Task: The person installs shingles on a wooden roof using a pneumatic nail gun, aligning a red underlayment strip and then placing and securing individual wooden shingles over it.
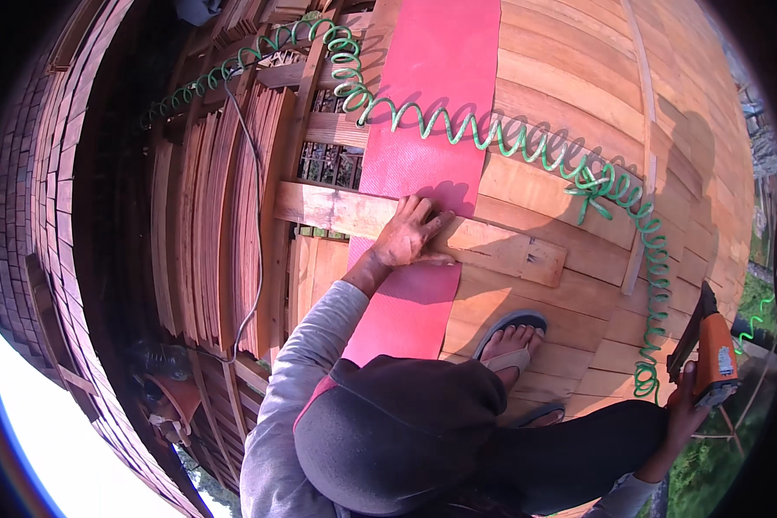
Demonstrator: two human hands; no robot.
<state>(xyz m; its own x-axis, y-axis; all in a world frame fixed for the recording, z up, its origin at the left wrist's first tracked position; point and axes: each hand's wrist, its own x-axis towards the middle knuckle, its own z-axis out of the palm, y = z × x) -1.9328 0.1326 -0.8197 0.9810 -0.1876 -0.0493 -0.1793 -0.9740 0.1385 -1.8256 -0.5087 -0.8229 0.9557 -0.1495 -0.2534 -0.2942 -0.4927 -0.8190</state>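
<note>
A flat wooden board (501, 248) lies across a red sheet strip (440, 60) and the shingles to its right. My left hand (406, 235) grips this board where it crosses the strip, fingers over the far edge and thumb along the near side. Out at the right, my right hand (684, 410) is wrapped around an orange and black nail gun (716, 354), held apart from the board. A green coiled air hose (509, 140) loops over the strip and shingles and runs down toward the nail gun.
Overlapping wooden shingles (570, 69) cover the right side. Stacked thin boards (224, 216) lie at the left, crossed by a grey cable (257, 173). Open gaps (330, 166) show between battens left of the strip. My sandalled foot (514, 345) stands on the shingles.
</note>
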